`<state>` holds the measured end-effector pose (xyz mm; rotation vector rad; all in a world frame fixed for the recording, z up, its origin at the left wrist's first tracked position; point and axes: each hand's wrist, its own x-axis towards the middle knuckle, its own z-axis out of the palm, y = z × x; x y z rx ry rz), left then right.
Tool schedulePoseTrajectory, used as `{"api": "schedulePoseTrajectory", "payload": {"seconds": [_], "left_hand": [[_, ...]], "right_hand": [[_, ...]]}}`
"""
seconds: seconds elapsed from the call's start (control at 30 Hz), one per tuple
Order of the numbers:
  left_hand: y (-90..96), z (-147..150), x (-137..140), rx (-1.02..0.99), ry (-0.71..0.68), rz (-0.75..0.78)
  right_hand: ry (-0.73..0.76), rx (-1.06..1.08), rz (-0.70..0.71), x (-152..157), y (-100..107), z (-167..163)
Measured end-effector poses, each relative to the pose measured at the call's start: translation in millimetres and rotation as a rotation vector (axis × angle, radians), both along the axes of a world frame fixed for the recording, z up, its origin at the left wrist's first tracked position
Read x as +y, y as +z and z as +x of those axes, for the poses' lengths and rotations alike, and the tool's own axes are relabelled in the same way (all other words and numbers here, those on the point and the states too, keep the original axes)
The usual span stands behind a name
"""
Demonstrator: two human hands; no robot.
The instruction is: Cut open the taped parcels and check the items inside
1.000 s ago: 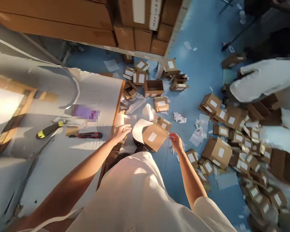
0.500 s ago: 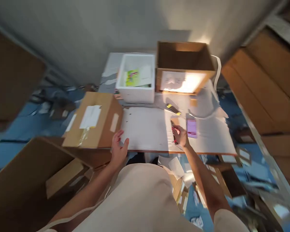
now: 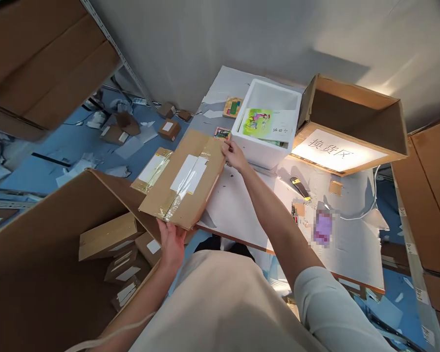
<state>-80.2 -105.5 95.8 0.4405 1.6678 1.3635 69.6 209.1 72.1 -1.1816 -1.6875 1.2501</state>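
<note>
A taped cardboard box (image 3: 209, 183) with a white label is tilted at the left end of the table, held between my two hands. My left hand (image 3: 171, 244) grips its near lower edge, with fingertips partly hidden beneath it. At its far right corner, my right hand (image 3: 235, 155) is closed on the edge. A smaller taped box (image 3: 143, 182) with a label sits just beyond it on the left. Several boxes lie inside a large open carton (image 3: 106, 195) beside my left arm.
On the table (image 3: 238, 220) stand a white foam box (image 3: 264, 152) with booklets and an open carton (image 3: 355, 164) bearing a handwritten sheet. A black-and-yellow cutter (image 3: 299, 188) and a blurred purple item (image 3: 323, 227) lie at right. Stacked cartons (image 3: 425, 195) flank the table; litter covers the blue floor.
My right hand has left the small red-and-black tool on the table and moved left onto the box. My left hand now grips the box's near edge. The view has turned left.
</note>
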Motion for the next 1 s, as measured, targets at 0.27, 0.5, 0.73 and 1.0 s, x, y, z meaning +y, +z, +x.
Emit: {"api": "schedulePoseTrajectory", "payload": {"seconds": [0.27, 0.5, 0.73, 1.0], "left_hand": [[21.1, 15.7, 17.8, 0.094, -0.158, 0.089], [-2.8, 50.5, 112.3, 0.144, -0.541, 0.122], [-15.0, 45.8, 158.5, 0.088, -0.682, 0.122], [-32.9, 26.7, 129.7, 0.12, -0.751, 0.244]], "right_hand": [[-0.472, -0.011, -0.008, -151.3, 22.6, 152.7], [-0.868, -0.033, -0.099, -285.9, 18.3, 226.4], [-0.789, 0.091, -0.079, -308.7, -4.5, 225.7], [-0.643, 0.066, -0.163, -302.9, -34.9, 246.4]]}}
